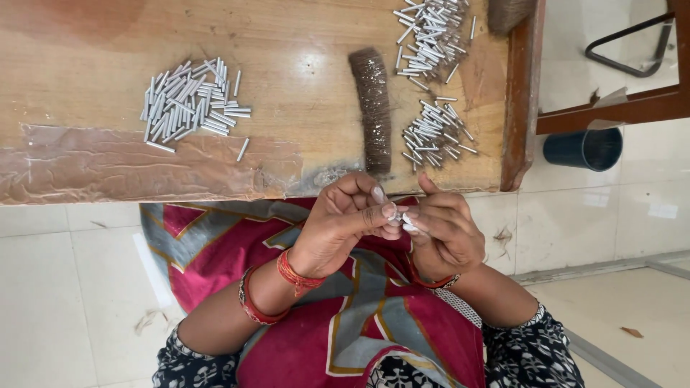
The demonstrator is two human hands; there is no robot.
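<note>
My left hand [345, 219] and my right hand [442, 230] meet over my lap, fingertips pinched together on one small white tube [399, 215], mostly hidden by the fingers. On the wooden table [86, 43] lies a pile of short white tubes [190, 104] at the left. Two more piles of the same tubes sit at the right, one near the table's front edge [435, 133] and one further back [430, 32]. A dark brown fibrous strip [372, 108] lies between the piles, just beyond my hands.
Clear tape [144, 169] covers the table's front edge. A second brown fibre bundle [507, 14] sits at the back right. A dark cylindrical container [582, 149] stands on the tiled floor beside a brown wooden frame [611, 108]. A red patterned cloth [302, 244] covers my lap.
</note>
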